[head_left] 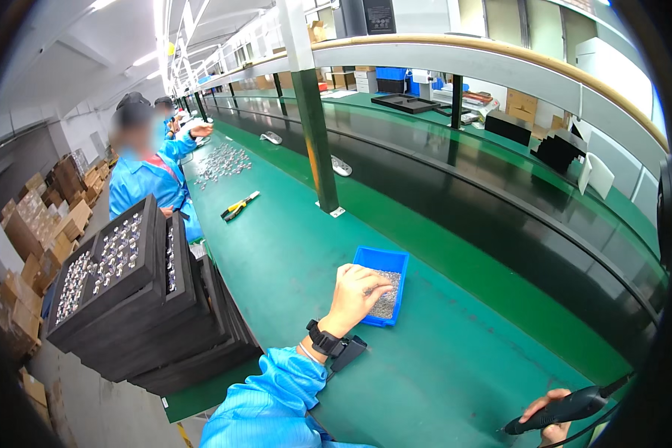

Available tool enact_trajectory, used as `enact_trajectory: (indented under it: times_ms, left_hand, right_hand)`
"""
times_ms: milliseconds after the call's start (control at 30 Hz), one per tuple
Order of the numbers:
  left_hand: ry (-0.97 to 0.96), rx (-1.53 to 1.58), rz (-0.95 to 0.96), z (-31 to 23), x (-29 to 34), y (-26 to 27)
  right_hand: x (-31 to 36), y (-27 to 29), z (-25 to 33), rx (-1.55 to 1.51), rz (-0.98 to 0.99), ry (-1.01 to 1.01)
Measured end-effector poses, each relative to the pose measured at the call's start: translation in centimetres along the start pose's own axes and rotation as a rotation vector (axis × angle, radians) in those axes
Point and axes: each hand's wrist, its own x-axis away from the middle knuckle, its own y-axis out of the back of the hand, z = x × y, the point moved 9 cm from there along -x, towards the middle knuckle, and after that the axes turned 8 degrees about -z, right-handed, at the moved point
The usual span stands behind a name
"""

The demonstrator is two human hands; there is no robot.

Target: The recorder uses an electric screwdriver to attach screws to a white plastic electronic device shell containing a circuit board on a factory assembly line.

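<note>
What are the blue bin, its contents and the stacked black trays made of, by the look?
Blue bin: likely moulded plastic, with uniform saturated colour and thin, smooth walls.
Contents: probably small metal parts, a grey heap that glints; too small to tell their kind. The left hand reaches into them.
Black trays: look like matt foam or soft plastic, dull and without shine, with cut pockets holding shiny pieces.

Blue tray (393, 260) of small grey screws on green bench; black electric screwdriver (567, 409) held level, lower right.
</note>
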Motion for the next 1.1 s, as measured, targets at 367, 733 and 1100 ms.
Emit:
enact_trajectory:
  times_ms: [367, 733, 1100]
  left_hand:
    - [0.026, 0.034, 0.048, -0.2, 0.3, -0.7]
    - [0.055, 0.026, 0.05, -0.2, 0.3, -0.8]
    - [0.102, 0.056, 0.091, 0.1, 0.5, -0.7]
  right_hand:
    - [-0.7, 4.3, -0.7, 0.154, -0.258, 0.423]
    - [-1.1, 4.7, -1.0, 0.151, -0.3, 0.383]
    - [-0.9, 3.9, -1.7, 0.123, -0.242, 0.234]
